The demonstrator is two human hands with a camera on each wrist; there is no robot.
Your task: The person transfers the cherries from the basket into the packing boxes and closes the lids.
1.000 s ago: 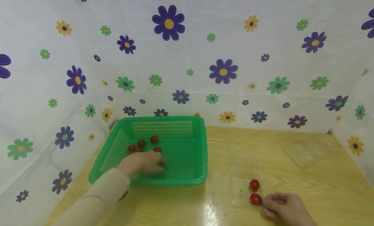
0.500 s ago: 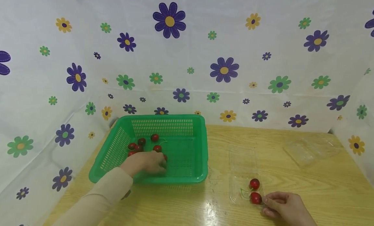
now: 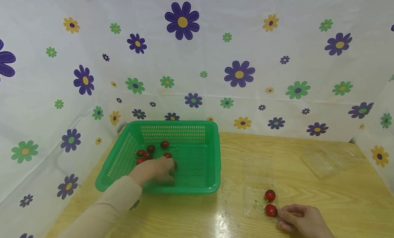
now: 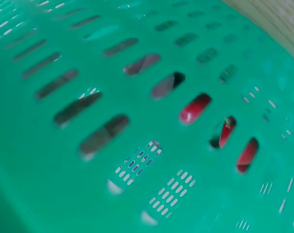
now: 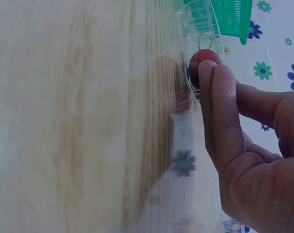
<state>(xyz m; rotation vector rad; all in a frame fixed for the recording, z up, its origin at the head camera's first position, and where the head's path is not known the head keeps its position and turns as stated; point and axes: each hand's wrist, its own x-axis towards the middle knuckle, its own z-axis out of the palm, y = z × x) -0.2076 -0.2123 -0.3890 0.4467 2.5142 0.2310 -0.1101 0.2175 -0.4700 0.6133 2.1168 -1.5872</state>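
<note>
Flowery cloth backs your table, your right hand pinches a clear box, and your left hand in the basket hides its grip.

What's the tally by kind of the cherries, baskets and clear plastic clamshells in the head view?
Cherries: 9 visible
Green basket: 1
Clear plastic clamshells: 2
Total: 12

The left hand may hide more cherries in the basket.
</note>
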